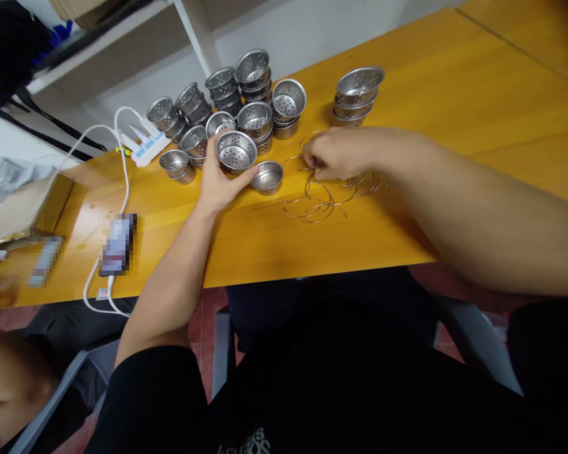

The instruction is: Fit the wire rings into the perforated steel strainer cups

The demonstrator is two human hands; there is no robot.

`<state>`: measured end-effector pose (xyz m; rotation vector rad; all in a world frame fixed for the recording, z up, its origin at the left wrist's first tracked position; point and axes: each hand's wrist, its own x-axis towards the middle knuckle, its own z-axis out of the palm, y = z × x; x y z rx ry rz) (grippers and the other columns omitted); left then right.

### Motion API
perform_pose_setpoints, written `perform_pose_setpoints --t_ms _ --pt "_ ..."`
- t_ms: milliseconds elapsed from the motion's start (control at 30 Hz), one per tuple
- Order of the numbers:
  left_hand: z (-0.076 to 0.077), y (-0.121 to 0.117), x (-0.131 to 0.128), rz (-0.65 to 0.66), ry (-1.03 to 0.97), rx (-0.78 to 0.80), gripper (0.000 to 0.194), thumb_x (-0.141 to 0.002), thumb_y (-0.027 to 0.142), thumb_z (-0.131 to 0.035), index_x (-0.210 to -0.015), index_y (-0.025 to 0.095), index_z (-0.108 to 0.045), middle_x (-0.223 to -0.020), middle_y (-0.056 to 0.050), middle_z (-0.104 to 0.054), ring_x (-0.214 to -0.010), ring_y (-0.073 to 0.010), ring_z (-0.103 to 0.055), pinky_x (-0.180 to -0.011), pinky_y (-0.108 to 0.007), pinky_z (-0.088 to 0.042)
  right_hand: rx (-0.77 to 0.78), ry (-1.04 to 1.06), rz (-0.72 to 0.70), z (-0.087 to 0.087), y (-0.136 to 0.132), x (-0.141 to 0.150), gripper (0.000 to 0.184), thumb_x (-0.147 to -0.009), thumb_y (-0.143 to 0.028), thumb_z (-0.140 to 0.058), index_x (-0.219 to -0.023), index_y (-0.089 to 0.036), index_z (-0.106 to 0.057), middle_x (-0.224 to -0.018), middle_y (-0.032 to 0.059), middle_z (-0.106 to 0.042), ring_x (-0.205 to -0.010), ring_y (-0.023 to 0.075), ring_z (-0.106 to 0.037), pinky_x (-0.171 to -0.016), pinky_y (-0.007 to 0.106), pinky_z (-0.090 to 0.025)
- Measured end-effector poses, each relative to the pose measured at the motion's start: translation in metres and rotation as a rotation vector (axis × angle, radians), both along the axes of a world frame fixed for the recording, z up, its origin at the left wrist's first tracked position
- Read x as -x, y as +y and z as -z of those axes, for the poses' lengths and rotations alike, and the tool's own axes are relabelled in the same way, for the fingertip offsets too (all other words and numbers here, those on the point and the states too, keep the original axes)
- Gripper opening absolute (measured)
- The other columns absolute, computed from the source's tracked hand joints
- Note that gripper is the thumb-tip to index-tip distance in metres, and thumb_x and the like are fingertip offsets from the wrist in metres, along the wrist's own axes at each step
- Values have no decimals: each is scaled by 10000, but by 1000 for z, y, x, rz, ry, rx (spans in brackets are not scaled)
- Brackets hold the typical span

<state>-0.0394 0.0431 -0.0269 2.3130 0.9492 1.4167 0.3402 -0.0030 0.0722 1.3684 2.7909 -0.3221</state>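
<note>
Left hand: the left hand (218, 180) is closed around a perforated steel cup (235, 151), gripped at its rim with fingers curled over the far side and thumb toward the near side
Perforated steel cup: held just above the table (454, 94), near the middle of its width, just beside a smaller steel cup (267, 177) that rests on the wood
Right hand: the right hand (338, 153) is pinched shut on a thin wire ring (307, 167); which ring of the heap is gripped cannot be told
Wire rings: a loose heap (322, 198) is spread on the table under and in front of the right hand
Stacked cups: a cluster of stacks (227, 104) is set toward the far edge, with one separate stack (357, 94) to the right
Power strip: a white strip (144, 146) with cable lies at the far left edge
</note>
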Motion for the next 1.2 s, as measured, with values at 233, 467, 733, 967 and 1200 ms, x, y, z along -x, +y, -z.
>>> perform_pose_setpoints --t_ms 233,467,733,967,1200 --pt "-1 -5 -5 44 16 27 1095 -909 1009 -1013 -1733 409 -612 -1615 -112 -773 -1567 -417 -814 -1474 -717 -605 -138 211 7 -17 -3 -8 306 -1062 -18 -839 -1035 -247 -637 -1098 142 -839 -941 242 -680 -914 442 -486" --pt "0 -11 -13 66 -12 28 1065 -912 1017 -1005 -1679 390 -614 -1555 -96 -785 -1462 -373 -853 -1377 -664 -688 -37 865 16 9 0 9 199 -1098 -61 -826 -1131 -257 -812 -1048 42 -857 -839 182 -666 -849 378 -534" --pt "9 -13 -31 105 21 2 1213 -881 1000 -1048 -1766 405 -470 -1637 -105 -705 -1557 -394 -800 -1438 -664 -638 -96 1052 58 30 -5 50 246 -1168 -484 -1000 -1084 -310 -848 -972 38 -840 -869 280 -748 -779 419 -612" --pt "10 -18 -46 112 65 -13 1259 -855 1002 -1070 -1754 385 -440 -1603 -92 -693 -1503 -382 -814 -1421 -657 -651 -85 929 174 17 -18 53 249 -1160 -548 -966 -1080 -334 -868 -989 56 -880 -965 335 -819 -761 436 -623" --pt "9 -25 -53 84 69 31 1299 -781 1039 -1087 -1721 373 -487 -1586 -99 -729 -1502 -402 -828 -1408 -655 -655 -30 812 215 7 -23 53 257 -1197 -597 -871 -1143 -345 -877 -1154 86 -930 -1130 402 -851 -878 495 -678"
